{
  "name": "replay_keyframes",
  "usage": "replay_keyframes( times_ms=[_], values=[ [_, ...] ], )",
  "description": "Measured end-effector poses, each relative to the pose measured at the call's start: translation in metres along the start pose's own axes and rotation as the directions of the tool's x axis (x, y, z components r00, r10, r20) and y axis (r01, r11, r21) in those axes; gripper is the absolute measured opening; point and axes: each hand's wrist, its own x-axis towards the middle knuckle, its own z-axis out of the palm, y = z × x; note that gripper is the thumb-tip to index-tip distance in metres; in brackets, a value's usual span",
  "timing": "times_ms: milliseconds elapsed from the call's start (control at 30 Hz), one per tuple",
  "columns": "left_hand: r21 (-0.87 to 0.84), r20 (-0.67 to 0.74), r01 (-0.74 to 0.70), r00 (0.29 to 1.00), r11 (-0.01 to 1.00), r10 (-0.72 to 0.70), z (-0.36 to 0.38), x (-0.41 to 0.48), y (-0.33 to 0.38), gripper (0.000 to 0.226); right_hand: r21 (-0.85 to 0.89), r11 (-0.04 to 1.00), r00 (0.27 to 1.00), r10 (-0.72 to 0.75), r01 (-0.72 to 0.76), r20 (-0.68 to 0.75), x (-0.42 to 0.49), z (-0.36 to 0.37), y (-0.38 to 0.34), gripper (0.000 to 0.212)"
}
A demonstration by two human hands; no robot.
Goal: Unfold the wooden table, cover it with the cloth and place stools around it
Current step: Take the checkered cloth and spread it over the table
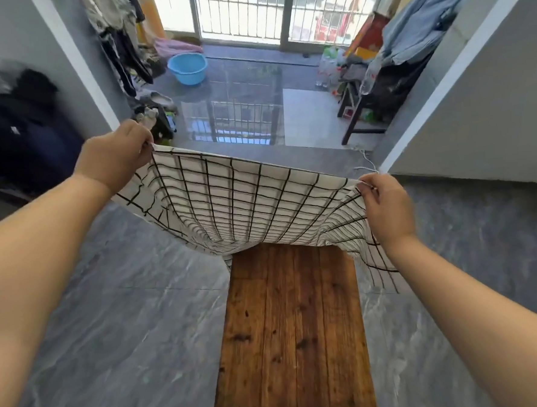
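A brown wooden table [293,327] of long planks stands unfolded right below me, reaching to the bottom of the view. Over its far end hangs a white cloth with a black grid [248,204], spread wide and sagging in the middle, where it touches the tabletop. My left hand [116,153] pinches the cloth's far left corner, raised high. My right hand [386,205] pinches the far right corner, somewhat lower. The near part of the tabletop is bare. I see no stools.
Grey marble floor [126,322] surrounds the table. Beyond a doorway lie a blue basin [187,68], hanging clothes [118,33], a dark wooden chair [362,109] with clutter and a barred window. Dark bags [20,130] are piled at the left. A white wall corner [413,125] juts in at the right.
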Motion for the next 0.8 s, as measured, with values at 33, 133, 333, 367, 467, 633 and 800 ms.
replay_keyframes(
  times_ms=[33,133,333,367,467,633,800],
  values=[
    [0.001,0.007,0.017,1.0,1.0,-0.017,0.0,-0.003,0.0,0.008,-0.002,1.0,1.0,-0.001,0.001,0.008,0.002,0.002,-0.001,0.016],
    [-0.011,0.023,0.09,0.996,0.996,-0.09,0.002,-0.016,0.002,0.01,-0.007,1.0,1.0,-0.007,0.007,0.02,0.007,0.006,-0.002,0.017],
    [-0.047,0.081,0.207,0.976,0.977,-0.203,0.009,-0.035,0.029,0.014,-0.022,1.0,0.999,0.014,-0.013,0.038,0.01,0.01,0.014,0.017],
    [-0.045,0.092,0.22,0.972,0.975,-0.215,0.011,-0.035,0.034,0.014,-0.037,0.999,0.999,0.014,-0.013,0.038,0.012,0.009,0.018,0.017],
    [-0.053,0.125,0.252,0.962,0.966,-0.244,0.019,-0.033,0.049,0.015,-0.053,0.998,0.998,0.037,-0.034,0.048,0.023,0.008,0.034,0.016],
    [-0.075,0.187,0.416,0.899,0.906,-0.397,0.033,-0.008,0.072,0.019,-0.005,0.996,0.995,0.092,-0.092,0.041,0.049,0.013,0.054,0.017],
    [-0.081,0.178,0.478,0.87,0.875,-0.459,0.051,0.016,0.092,0.019,-0.021,0.996,0.996,0.083,-0.083,0.042,0.073,0.015,0.075,0.019]
  ],
)
